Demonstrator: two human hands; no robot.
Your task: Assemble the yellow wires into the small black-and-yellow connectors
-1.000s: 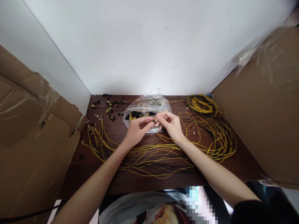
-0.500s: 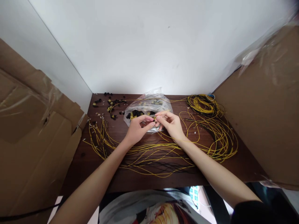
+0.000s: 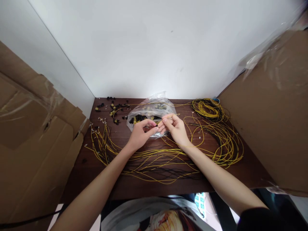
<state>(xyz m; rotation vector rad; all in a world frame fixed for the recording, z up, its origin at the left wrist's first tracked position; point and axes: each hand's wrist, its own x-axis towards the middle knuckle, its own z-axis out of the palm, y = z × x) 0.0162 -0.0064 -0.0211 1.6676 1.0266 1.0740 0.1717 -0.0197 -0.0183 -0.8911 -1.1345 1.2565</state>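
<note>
Over the front of a clear plastic bag (image 3: pixel 166 110) my two hands are close together. Thumb and fingers of my left hand (image 3: pixel 142 134) pinch a small black piece (image 3: pixel 156 125). My right hand (image 3: pixel 175 128) is closed on a thin yellow wire (image 3: pixel 176 114), whose length sticks out past the fingers. Black and yellow connector parts (image 3: pixel 138 118) lie in the bag, just behind my left hand. Whether wire and piece touch is too small to tell.
Long yellow and black wires (image 3: pixel 154 154) run across the brown table (image 3: pixel 144 189). A coiled bundle (image 3: pixel 207 109) sits at the back right. Loose connectors (image 3: pixel 113 112) are scattered at the back left. Cardboard stands at the left (image 3: pixel 36 134) and right (image 3: pixel 269 112).
My right hand has turned slightly, with its fingers drawn a little away from my left fingertips. The left hand has hardly moved; the whole view has shifted slightly.
</note>
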